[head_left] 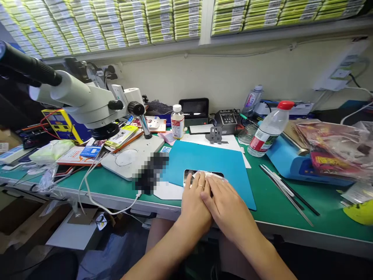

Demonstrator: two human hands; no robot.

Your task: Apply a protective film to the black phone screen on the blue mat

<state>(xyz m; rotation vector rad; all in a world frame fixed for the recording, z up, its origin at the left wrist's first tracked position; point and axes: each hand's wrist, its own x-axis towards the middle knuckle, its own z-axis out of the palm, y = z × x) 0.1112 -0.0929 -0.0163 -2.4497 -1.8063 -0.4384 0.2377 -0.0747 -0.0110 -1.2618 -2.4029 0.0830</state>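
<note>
A phone (189, 172) with a dark face and a light edge lies on the blue mat (210, 153). My left hand (196, 198) rests on it with fingers stretched out, a ring on one of them. Overlapping its side, my right hand (229, 200) has its fingers close together, pressing a thin white tissue (214, 175) onto the phone. Both hands hide most of the phone's near part. A white sheet (169, 191) pokes out from beneath the mat at the left.
A microscope (84, 97) stands on a white base (128, 155) at the left. A pixelated dark object (150, 173) with a white cable lies beside the mat. At the right are a red-capped bottle (269, 130), thin tools (287, 190) and a blue holder (287, 157).
</note>
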